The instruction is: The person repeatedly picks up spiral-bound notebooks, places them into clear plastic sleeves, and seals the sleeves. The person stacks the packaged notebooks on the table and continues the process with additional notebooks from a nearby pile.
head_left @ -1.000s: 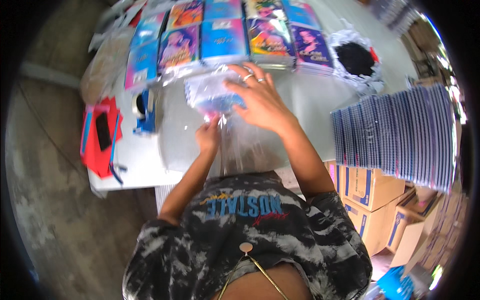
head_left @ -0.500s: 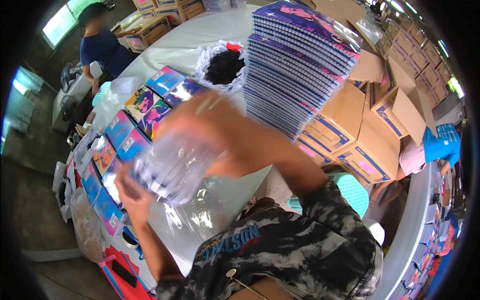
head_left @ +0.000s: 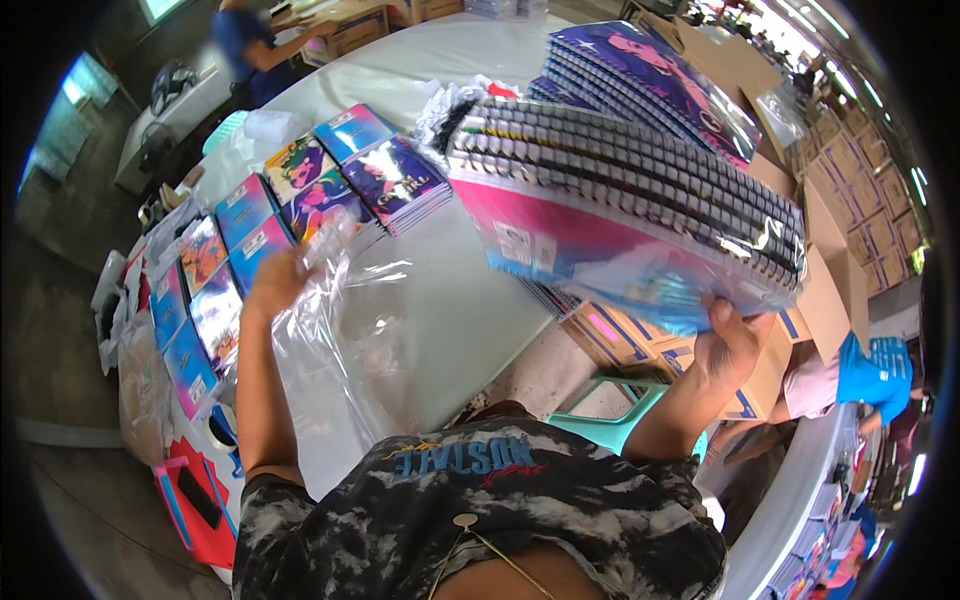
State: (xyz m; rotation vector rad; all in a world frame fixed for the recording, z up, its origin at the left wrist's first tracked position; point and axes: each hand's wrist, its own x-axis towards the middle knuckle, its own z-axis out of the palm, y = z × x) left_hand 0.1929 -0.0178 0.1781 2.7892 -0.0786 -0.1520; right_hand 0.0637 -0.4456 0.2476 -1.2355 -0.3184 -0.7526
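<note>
One plastic-wrapped notebook bundle (head_left: 620, 225) is now up in my right hand (head_left: 735, 348), before the notebook stack (head_left: 655, 85), apparently leaving only my left hand (head_left: 276, 284), grip uncertain, at clear plastic (head_left: 335, 335) on the desk (head_left: 455, 300).

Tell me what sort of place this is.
Probably a packing workshop or warehouse: cardboard cartons are piled at right, clear plastic film trails across the table, and the right hand holds a bundle of spiral notebooks.
</note>
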